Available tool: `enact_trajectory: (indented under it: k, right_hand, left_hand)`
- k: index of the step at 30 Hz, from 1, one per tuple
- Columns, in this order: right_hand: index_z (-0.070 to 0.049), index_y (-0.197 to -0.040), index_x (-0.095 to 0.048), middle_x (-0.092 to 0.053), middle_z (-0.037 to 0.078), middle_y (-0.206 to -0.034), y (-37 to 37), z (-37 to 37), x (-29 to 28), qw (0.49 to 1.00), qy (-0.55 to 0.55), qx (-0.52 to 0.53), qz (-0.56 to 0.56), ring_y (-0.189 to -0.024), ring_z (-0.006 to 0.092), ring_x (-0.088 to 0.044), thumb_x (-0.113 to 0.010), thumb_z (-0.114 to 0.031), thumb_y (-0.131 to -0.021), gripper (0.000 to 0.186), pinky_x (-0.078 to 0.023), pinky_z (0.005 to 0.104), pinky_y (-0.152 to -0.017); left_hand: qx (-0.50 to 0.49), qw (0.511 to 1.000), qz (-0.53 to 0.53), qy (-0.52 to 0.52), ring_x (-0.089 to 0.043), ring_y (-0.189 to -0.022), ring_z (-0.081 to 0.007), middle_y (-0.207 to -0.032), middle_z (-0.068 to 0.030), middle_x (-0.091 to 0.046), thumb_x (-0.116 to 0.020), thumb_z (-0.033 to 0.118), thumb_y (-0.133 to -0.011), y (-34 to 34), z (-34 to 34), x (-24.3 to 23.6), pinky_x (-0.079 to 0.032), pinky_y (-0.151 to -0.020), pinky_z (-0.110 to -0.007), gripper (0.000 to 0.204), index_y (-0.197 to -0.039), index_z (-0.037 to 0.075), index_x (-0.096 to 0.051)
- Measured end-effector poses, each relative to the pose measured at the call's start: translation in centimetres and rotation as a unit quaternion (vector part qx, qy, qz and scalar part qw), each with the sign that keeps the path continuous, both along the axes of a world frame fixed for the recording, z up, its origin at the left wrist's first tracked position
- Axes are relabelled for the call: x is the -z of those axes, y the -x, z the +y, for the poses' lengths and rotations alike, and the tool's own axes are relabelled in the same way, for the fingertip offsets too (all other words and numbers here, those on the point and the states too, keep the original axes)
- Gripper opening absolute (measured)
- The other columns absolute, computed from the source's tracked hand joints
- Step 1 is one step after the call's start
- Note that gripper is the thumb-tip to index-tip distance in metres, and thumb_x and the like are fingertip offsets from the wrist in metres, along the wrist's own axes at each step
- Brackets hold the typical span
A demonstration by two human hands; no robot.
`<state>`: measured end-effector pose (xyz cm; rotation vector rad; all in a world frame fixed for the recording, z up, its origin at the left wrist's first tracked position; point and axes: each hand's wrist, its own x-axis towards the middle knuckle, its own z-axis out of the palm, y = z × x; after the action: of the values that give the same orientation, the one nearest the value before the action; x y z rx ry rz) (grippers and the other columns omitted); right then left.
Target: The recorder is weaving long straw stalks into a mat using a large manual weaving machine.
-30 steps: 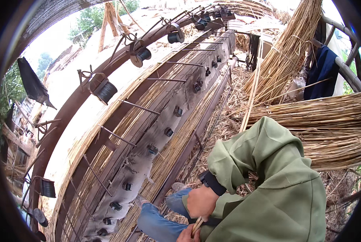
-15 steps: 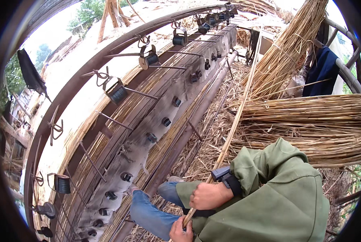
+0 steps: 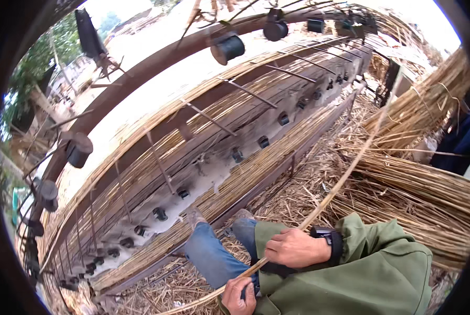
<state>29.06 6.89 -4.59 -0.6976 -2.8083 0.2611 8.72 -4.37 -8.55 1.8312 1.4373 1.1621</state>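
My right hand (image 3: 292, 247), with a dark device on its wrist, is closed around a long pale reed stalk or thin bunch of stalks (image 3: 335, 194) that runs from the lower edge up to the upper right. Lower and to the left, my left hand (image 3: 238, 294) grips the same stalk, fingers curled round it. The stalk crosses over my jeans (image 3: 208, 252) and green clothing (image 3: 350, 283).
A long metal frame (image 3: 114, 86) with wire spools (image 3: 227, 50), rods and reed layers (image 3: 277, 139) runs diagonally across the left and centre. Loose straw (image 3: 319, 163) covers the ground. Reed bundles (image 3: 403, 194) lie at the right, with dark blue cloth (image 3: 452, 149) behind.
The view has tilted, swinging the frame and bundles round. Both my hands have shifted rightward in view along with the stalk, which now slants more flatly across my lap, its lower end showing.
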Motion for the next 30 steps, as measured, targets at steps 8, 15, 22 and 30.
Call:
enact_trajectory:
  k: [8,15,22,30]
  right_hand:
    - [-0.006,-0.074,-0.061,-0.055,0.009,-0.063,-4.8,4.3,-7.4,0.994,0.025,0.099,0.030,-0.058,0.0291,-0.053,-0.068,-0.015,-0.060,0.019,-0.039,0.0369,-0.057]
    - [-0.001,-0.073,-0.059,-0.053,0.013,-0.078,-10.6,8.1,-6.0,0.954,0.191,0.223,0.055,-0.062,0.0248,-0.048,-0.061,-0.010,-0.054,0.021,-0.039,0.0335,-0.060]
    - [0.002,-0.069,-0.060,-0.051,0.010,-0.059,-4.2,5.7,-1.1,0.948,0.292,0.086,0.090,-0.055,0.0216,-0.049,-0.061,-0.009,-0.062,0.014,-0.036,0.0312,-0.052]
    - [0.002,-0.069,-0.053,-0.051,0.013,-0.068,-2.4,6.3,-1.9,0.982,0.095,0.027,0.161,-0.063,0.0285,-0.049,-0.055,-0.002,-0.062,0.008,-0.038,0.0344,-0.057]
  left_hand:
    - [0.013,0.753,-0.561,0.345,-0.056,-0.086,-0.0136,-0.114,-0.0081,-0.055,-0.048,0.026,-0.093,3.2,-2.7,3.9,-0.045,-0.074,-0.025,0.041,-0.128,0.005,-0.041]
    - [-0.109,0.641,-0.758,-0.053,-0.057,-0.082,-0.0165,-0.108,-0.0131,-0.058,-0.048,0.016,-0.092,8.1,-2.8,5.0,-0.047,-0.070,-0.029,0.020,-0.109,0.005,-0.051]
    - [-0.144,0.721,-0.678,-0.002,-0.057,-0.080,-0.0141,-0.103,-0.0124,-0.060,-0.047,0.014,-0.093,6.1,-1.3,3.3,-0.048,-0.068,-0.027,0.018,-0.108,0.005,-0.051]
    - [-0.214,0.770,-0.595,0.086,-0.056,-0.075,-0.0103,-0.086,-0.0047,-0.058,-0.052,0.019,-0.091,6.2,-1.8,3.4,-0.046,-0.065,-0.024,0.021,-0.103,0.002,-0.052]
